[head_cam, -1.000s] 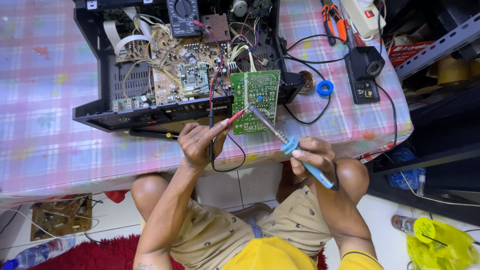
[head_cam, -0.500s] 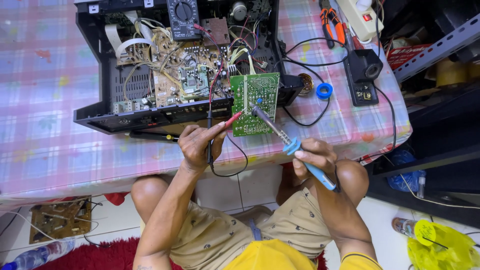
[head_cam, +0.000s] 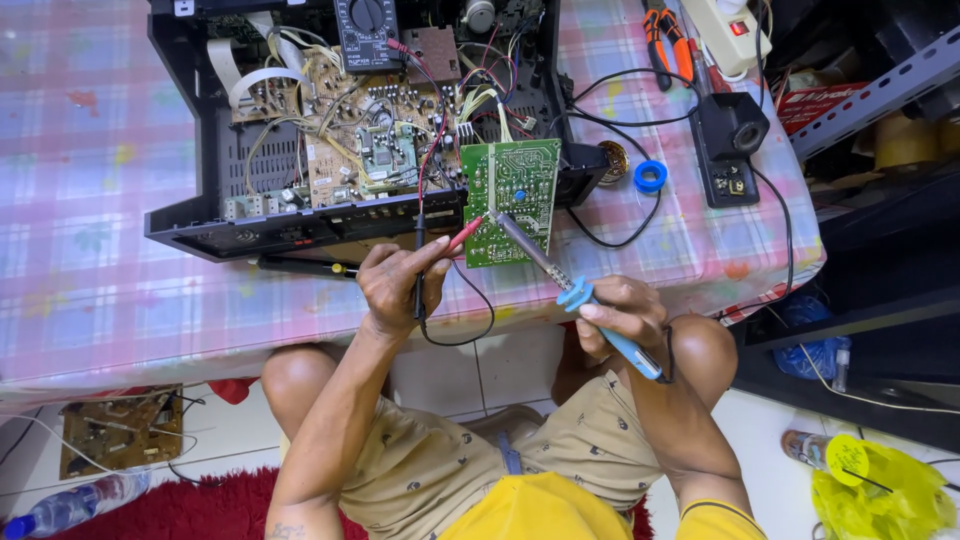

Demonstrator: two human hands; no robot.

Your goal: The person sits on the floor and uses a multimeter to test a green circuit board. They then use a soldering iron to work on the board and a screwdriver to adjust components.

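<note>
Resting at the tabletop's [head_cam: 120, 300] near edge, the green circuit board [head_cam: 512, 200] (likely light, fragile, best edge-held) meets a red probe [head_cam: 462, 236] clenched in the left hand [head_cam: 397, 285] and a blue-handled soldering iron [head_cam: 575, 295] grasped by the right hand [head_cam: 620, 315].

Circuit board [head_cam: 514, 200] right of chassis [head_cam: 350, 140], on table [head_cam: 90, 280].

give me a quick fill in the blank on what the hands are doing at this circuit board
1. The left hand holds a ___ probe.
2. The right hand holds a soldering iron by its ___ handle.
3. Both tips point at the ___ circuit board.
4. The opened black chassis rests on a ___ tablecloth.

Missing words: red; blue; green; checked
</note>
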